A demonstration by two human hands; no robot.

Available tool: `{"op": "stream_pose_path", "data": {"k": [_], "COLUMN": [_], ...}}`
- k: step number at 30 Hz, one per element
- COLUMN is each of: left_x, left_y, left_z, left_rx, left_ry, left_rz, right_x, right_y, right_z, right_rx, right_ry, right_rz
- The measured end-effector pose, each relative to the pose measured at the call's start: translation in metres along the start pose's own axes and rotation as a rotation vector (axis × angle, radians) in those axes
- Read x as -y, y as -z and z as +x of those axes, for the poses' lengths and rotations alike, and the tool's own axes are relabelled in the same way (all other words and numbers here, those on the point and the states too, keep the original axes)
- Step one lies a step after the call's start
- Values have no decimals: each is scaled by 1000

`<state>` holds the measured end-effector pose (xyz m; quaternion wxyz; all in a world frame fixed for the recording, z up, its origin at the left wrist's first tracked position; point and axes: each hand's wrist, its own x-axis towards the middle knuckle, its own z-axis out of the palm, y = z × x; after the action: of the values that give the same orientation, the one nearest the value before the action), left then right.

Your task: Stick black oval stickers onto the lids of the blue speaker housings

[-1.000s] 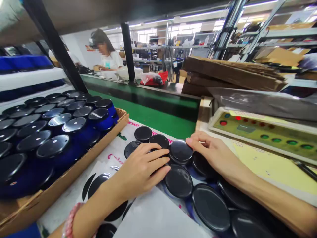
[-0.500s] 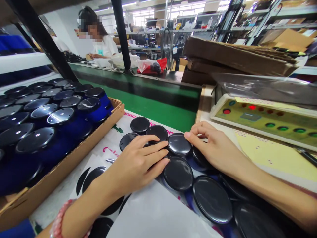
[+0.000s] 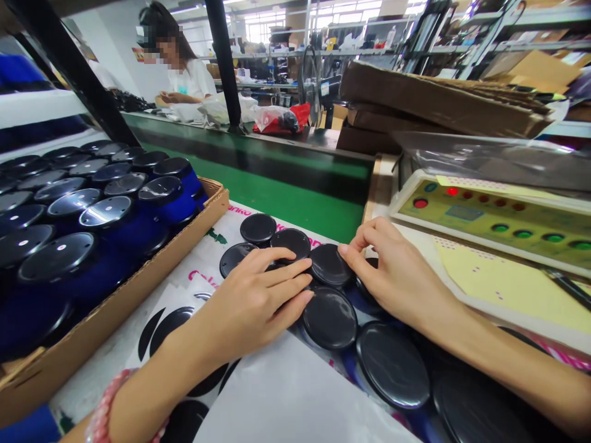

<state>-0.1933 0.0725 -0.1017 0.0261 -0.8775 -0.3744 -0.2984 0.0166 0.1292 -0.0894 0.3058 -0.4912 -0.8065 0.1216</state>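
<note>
Several round black-topped blue pots stand in rows at the middle. My left hand lies over some of them with its fingers stretched out, fingertips at the near left edge of a glossy black top. At that top's far right edge is my right hand, thumb and forefinger closed together; whatever may be between them is too small to make out. Just in front are another black top and a larger one. Under my left forearm lies a sheet of round black stickers, partly covered by a white sheet.
A cardboard tray of blue pots with black tops fills the left side. On the right stands a control box with lit buttons. Behind are a green conveyor belt, stacked brown cardboard and a person at work.
The view has shifted slightly. My right hand stays at the black top's edge, its fingers a little more raised. The bright reflection on that top has faded. My left hand keeps its place.
</note>
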Motion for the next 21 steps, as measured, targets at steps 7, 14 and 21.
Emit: {"op": "stream_pose_path", "data": {"k": [7, 14, 21], "left_x": [-8, -18, -46], "left_y": [0, -13, 15], "left_z": [4, 4, 17], "left_rx": [-4, 84, 72], "left_ry": [43, 40, 111], "left_rz": [1, 91, 194], "right_x": [-1, 1, 14], "right_y": [0, 9, 63], "right_z": [1, 15, 23], "right_rx": [-12, 277, 202], "right_ry": [10, -142, -93], "right_rz": [-117, -395, -466]}}
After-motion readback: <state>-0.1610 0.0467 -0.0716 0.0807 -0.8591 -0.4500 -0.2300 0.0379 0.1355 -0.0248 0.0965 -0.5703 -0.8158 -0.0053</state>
